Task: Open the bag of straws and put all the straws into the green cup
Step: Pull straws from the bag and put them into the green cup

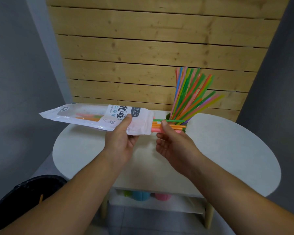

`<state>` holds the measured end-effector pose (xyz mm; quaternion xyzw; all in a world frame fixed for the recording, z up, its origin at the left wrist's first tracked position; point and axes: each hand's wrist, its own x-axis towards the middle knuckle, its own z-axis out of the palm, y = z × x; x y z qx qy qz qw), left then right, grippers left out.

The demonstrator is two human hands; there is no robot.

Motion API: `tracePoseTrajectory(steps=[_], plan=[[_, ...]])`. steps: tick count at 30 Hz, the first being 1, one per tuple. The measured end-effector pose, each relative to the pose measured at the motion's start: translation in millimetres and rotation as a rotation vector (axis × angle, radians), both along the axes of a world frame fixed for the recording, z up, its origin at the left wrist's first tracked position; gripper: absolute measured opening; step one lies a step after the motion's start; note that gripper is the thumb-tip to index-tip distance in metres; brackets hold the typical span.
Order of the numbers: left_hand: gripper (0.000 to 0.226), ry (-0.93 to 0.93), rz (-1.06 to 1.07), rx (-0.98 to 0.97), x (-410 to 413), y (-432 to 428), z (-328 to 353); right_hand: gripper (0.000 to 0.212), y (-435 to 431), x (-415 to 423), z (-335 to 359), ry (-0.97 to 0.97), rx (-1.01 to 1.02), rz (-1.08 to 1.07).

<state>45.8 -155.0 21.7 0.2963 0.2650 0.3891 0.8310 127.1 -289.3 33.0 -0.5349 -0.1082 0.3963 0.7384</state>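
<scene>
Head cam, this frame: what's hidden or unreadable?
Head view:
green cup: mostly hidden behind the held straws and right hand.
bag: count of straws inside unclear through printed film.
cups on the lower shelf: tops cut off by the tabletop.

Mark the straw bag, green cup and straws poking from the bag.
straw bag point(92, 116), head view, clear middle.
green cup point(167, 116), head view, left rim.
protruding straws point(157, 127), head view, beside bag mouth.
</scene>
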Motion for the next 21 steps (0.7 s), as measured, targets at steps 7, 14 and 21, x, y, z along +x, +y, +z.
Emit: tracePoseTrajectory(steps=[7, 14, 21], plan=[[0.039, -0.023, -0.032, -0.06, 2.8, -3.3, -1.2, 0.015, 14.1, 4.3, 7.9, 0.191, 0.26, -0.163], [0.035, -0.044, -0.036, -0.082, 3.4, -2.5, -2.8, 0.013, 10.3, 5.8, 7.7, 0.009, 0.17, -0.247], [0.035, -0.049, -0.028, -0.082, 0.8, 0.7, -2.0, 0.018, -6.8, 10.5, 20.7, -0.175, 0.152, -0.319]])
